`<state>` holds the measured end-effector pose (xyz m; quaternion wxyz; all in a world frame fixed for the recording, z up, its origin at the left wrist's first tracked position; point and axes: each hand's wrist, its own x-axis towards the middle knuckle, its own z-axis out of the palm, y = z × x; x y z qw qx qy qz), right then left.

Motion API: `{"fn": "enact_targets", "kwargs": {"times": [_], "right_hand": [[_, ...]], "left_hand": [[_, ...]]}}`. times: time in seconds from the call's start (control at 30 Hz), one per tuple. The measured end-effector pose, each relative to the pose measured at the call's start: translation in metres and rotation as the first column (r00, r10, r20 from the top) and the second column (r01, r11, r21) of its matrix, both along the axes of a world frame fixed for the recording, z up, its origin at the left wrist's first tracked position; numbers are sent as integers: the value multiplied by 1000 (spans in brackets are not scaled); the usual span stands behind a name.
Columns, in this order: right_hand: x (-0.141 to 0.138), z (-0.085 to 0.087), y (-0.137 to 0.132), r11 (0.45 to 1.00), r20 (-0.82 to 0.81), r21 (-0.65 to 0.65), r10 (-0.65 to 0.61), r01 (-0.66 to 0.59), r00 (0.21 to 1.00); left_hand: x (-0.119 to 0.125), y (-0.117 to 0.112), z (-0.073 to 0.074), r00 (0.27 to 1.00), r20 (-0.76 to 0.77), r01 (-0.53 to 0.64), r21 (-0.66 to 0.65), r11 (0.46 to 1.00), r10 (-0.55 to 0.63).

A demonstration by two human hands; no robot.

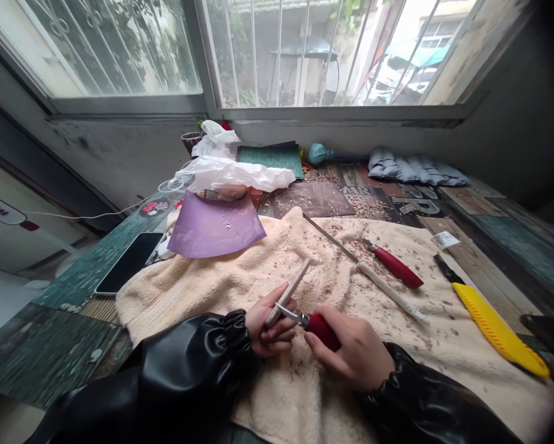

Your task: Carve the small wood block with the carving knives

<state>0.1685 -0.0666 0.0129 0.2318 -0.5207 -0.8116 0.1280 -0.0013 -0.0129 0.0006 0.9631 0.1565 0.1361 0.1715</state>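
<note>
My left hand (271, 327) is closed around a slim, pale, tapered wooden stick (296, 280), whose far end points up and away to the right. My right hand (351, 348) grips the red handle of a carving knife (322, 331). Its metal blade lies across the stick near the left fingers. Both hands are over a beige towel (184, 287) strewn with brown shavings. To the right on the towel rest a second red-handled carving knife (396, 265) and a long thin file with a pale wrapped handle (390, 291).
A yellow-handled utility knife (494, 327) lies at the right. A purple sheet (218, 225), a phone (129, 263) and a white plastic bag (244, 172) are at the left and back. Behind are a brown mat (309, 198), a green cutting mat (272, 159) and a grey cushioned bundle (416, 168).
</note>
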Motion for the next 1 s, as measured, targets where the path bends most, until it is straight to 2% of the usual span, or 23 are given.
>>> {"fn": "enact_targets", "kwargs": {"times": [0.1,0.23,0.4,0.5,0.77,0.93,1.0], "right_hand": [[-2,0,-1,998,11,-36,46,-46,999],[1,-2,0,999,21,-47,6,-5,1000],[1,0,-1,995,28,-23,100,-99,995],[-1,2,-3,993,37,-19,114,-114,993],[1,-4,0,999,45,-25,29,-28,999],[11,-10,8,987,16,9,-159,159,987],[12,-11,8,986,0,33,-164,163,987]], "left_hand": [[0,-1,-1,1000,-29,10,6,1000,-9],[1,-3,-4,1000,-25,9,27,1000,-8],[2,-5,-3,999,-32,-11,56,998,13],[3,-5,-4,999,-31,-25,64,998,27],[3,-4,-3,999,-42,-11,42,999,13],[1,-4,2,997,-73,19,25,1000,-17],[1,-4,2,997,-73,20,29,999,-18]]}}
